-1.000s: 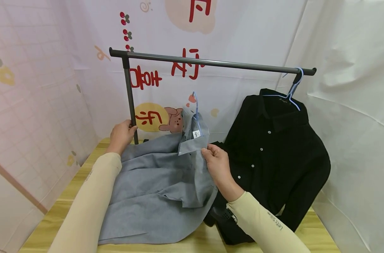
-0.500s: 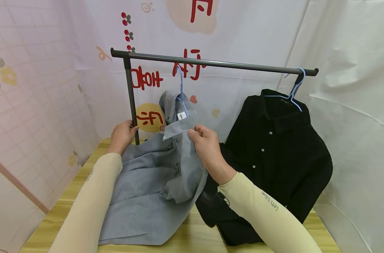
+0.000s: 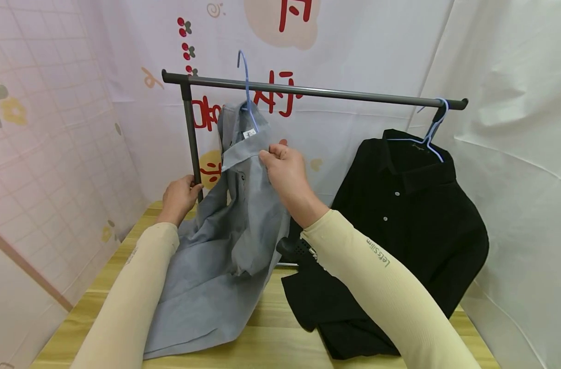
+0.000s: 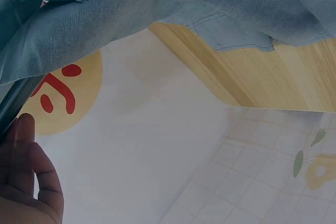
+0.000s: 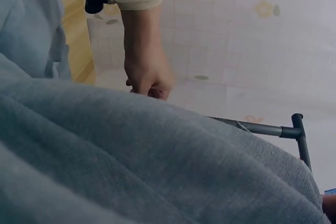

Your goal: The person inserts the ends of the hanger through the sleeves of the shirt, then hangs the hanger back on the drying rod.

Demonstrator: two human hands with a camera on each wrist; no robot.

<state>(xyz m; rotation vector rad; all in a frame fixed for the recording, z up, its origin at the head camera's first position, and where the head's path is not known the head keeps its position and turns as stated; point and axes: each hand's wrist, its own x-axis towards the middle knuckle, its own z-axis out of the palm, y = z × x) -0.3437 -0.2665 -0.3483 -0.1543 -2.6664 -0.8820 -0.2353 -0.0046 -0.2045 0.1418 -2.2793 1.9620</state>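
Observation:
My left hand (image 3: 179, 201) grips the left post (image 3: 191, 130) of a dark clothes rack; its fingers show against the post in the left wrist view. With my right hand (image 3: 287, 177) I pinch a grey-blue shirt (image 3: 259, 200) just below its collar. A blue hanger (image 3: 247, 89) is inside the shirt, and its hook rises above the rack's rail (image 3: 336, 94), the neck crossing the rail in the head view. The shirt's lower part drapes down onto the table. In the right wrist view, shirt cloth (image 5: 147, 145) covers much of the frame.
A black shirt (image 3: 409, 215) hangs on another blue hanger (image 3: 429, 134) at the rail's right end, its lower part on the wooden table (image 3: 280, 318). Printed white cloth (image 3: 363, 46) stands behind the rack and along both sides.
My right hand has raised the grey-blue shirt and its hanger up and to the left, bringing the hook from below the rail to above it. The left hand stays on the post.

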